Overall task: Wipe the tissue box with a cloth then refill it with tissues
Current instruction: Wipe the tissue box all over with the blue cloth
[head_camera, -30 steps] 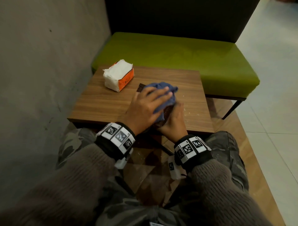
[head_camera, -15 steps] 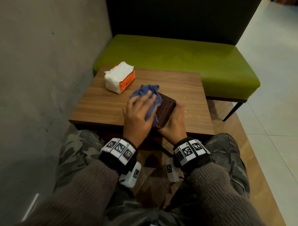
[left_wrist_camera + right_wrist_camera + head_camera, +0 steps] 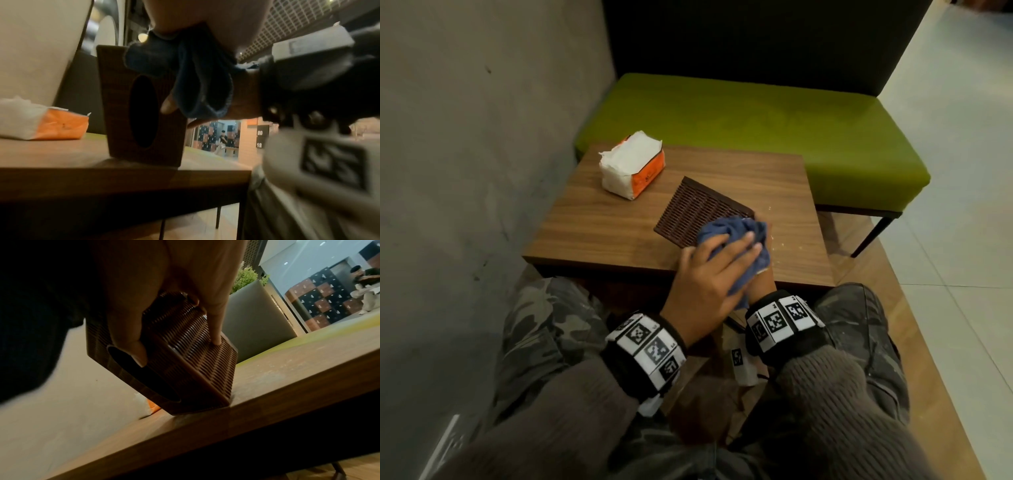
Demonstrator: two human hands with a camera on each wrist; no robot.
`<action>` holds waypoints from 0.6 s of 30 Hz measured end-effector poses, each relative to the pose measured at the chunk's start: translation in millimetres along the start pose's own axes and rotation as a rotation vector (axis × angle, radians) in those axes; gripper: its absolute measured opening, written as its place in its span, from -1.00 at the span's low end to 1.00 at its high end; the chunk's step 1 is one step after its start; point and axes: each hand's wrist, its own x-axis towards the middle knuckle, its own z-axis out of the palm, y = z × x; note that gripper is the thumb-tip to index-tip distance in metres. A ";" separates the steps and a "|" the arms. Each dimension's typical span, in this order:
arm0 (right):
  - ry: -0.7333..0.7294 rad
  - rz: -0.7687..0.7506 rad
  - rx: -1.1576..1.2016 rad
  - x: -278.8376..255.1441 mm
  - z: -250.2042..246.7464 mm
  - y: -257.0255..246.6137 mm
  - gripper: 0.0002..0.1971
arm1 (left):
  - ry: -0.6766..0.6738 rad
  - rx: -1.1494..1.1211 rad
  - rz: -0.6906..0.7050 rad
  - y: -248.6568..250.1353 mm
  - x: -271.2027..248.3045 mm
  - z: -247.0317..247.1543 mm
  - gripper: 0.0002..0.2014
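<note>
Brown woven tissue box stood tipped on one edge on the wooden table, near the table's front edge, oval opening facing the person, woven side turned up. Left hand lay over the box's near end, fingers fairly straight and close together, pressing a bunched blue cloth onto the box; cloth draped down over the box's near edge and onto the right wrist. Right hand gripped the same end of the box from below the cloth; in the head view it was almost fully hidden. Right wrist view showed the thumb hooked at the rim of the oval opening and other fingers curled over the woven side, one fingertip pressed on the box corner. Box's lower corner touched the table. Tissue pack, white with orange wrap, top torn open, lay on the table beyond the box, toward the wall side, well apart from it. Small crumbs on the table just right of the box. Green bench behind the table
</note>
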 end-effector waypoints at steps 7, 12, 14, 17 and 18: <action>0.044 -0.227 0.196 20.2 -13.4 42.4 -0.26 | -0.018 0.055 -0.156 -41.2 62.0 -2.6 -0.58; -0.020 -0.278 0.160 16.2 -4.1 40.9 -0.09 | 0.062 -0.080 -0.328 -48.3 56.5 -5.0 -0.60; -0.001 -0.323 0.066 17.8 -3.5 44.5 -0.24 | -0.014 -0.089 -0.031 -30.0 44.4 -5.8 -0.61; 0.005 -0.321 0.097 16.3 -2.5 38.8 -0.28 | -0.034 -0.134 0.044 -44.3 46.0 -5.5 -0.61; 0.030 -0.311 0.144 15.4 -3.9 37.6 -0.25 | 0.014 -0.139 -0.036 -51.2 47.0 -3.8 -0.61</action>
